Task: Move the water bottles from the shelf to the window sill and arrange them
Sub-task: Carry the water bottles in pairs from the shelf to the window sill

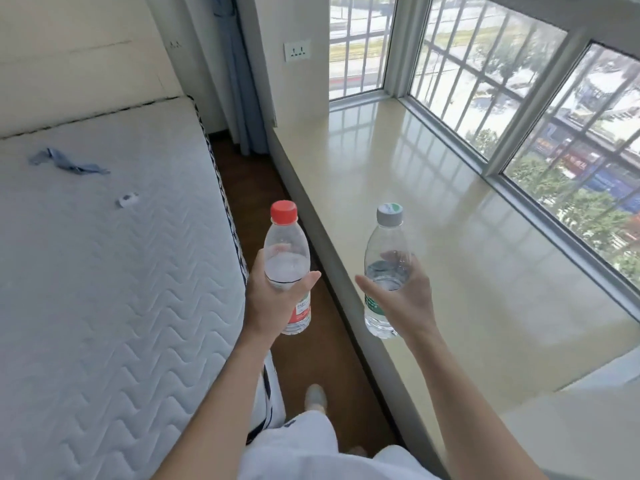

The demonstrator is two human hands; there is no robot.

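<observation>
My left hand grips the red bottle, my right hand the grey bottle. Set carelessly on the glossy sill at two o'clock, either may tip.

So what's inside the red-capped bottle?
Clear water fills part of the red-capped bottle; its surface line shows near the left hand. Below that, the hand and label cover the contents.

Red-capped clear plastic bottle in left grip, white quilted mattress left of it; grey-capped clear plastic bottle in right grip, over glossy beige window sill edge.
</observation>
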